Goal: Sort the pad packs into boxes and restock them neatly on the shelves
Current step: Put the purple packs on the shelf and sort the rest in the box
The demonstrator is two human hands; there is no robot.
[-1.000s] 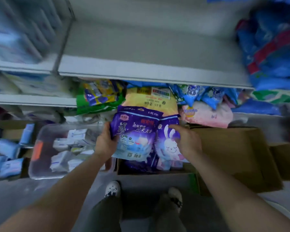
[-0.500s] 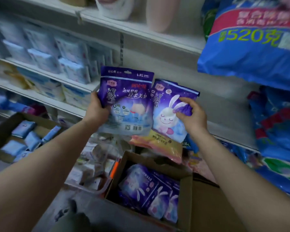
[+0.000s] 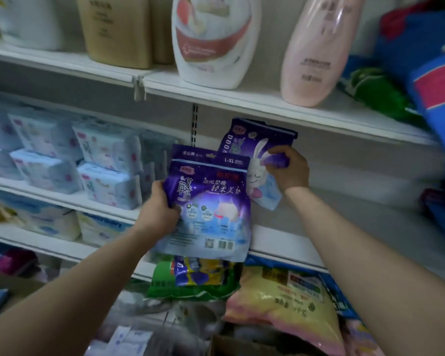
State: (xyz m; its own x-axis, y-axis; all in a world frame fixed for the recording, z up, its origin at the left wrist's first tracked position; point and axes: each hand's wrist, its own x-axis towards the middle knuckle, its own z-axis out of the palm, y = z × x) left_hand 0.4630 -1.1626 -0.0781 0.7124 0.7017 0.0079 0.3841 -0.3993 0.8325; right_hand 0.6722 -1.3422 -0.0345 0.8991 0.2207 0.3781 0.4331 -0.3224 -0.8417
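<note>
My left hand [image 3: 157, 206] grips the left edge of a purple pad pack [image 3: 211, 201] marked L-XL, held upright in front of the middle shelf [image 3: 288, 244]. Behind it and to the right, my right hand [image 3: 288, 168] pinches a second purple pack with a white rabbit [image 3: 252, 147], raised into the bare shelf bay. The front pack hides the rabbit pack's lower left part.
Pale blue-white pad packs [image 3: 106, 160] fill the shelf bay to the left. Large bottles [image 3: 211, 39] stand on the upper shelf. Blue bags [image 3: 432, 80] crowd the right side. Below lie a green-and-yellow pack [image 3: 190, 278] and a yellow-pink bag [image 3: 288, 301].
Both hands have lifted the two purple packs from the box on the floor up to the middle shelf. The rabbit pack has gone further in and higher than the other.
</note>
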